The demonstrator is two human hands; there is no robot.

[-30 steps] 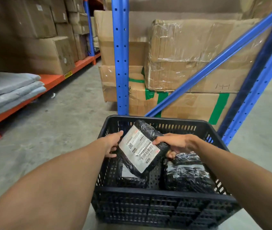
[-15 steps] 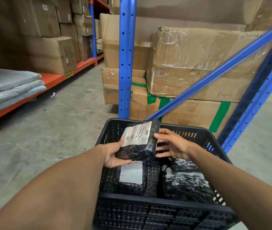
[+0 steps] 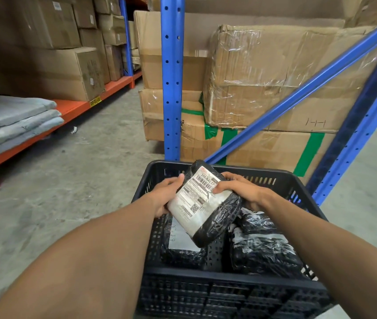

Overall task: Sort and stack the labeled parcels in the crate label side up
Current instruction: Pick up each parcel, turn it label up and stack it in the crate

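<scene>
A black wrapped parcel [image 3: 206, 203] with a white shipping label facing up is held over a black plastic crate [image 3: 224, 293]. My left hand [image 3: 165, 195] grips its left edge and my right hand [image 3: 240, 189] grips its right edge, thumb on the label. Below it in the crate lies another black parcel [image 3: 180, 245] with a white label up, partly hidden by the held one. On the crate's right side lie two more black parcels [image 3: 263, 249], crumpled, with strips of white showing.
A blue rack upright [image 3: 171, 77] and diagonal brace [image 3: 298, 95] stand just beyond the crate, with taped cardboard boxes [image 3: 275, 77] behind. An orange shelf [image 3: 68, 107] with boxes and folded grey pads [image 3: 15, 120] runs along the left. Concrete floor lies between.
The held parcel has been turned from standing on edge to lying tilted with its label toward me. Both hands shifted their grip, and it sits lower over the crate.
</scene>
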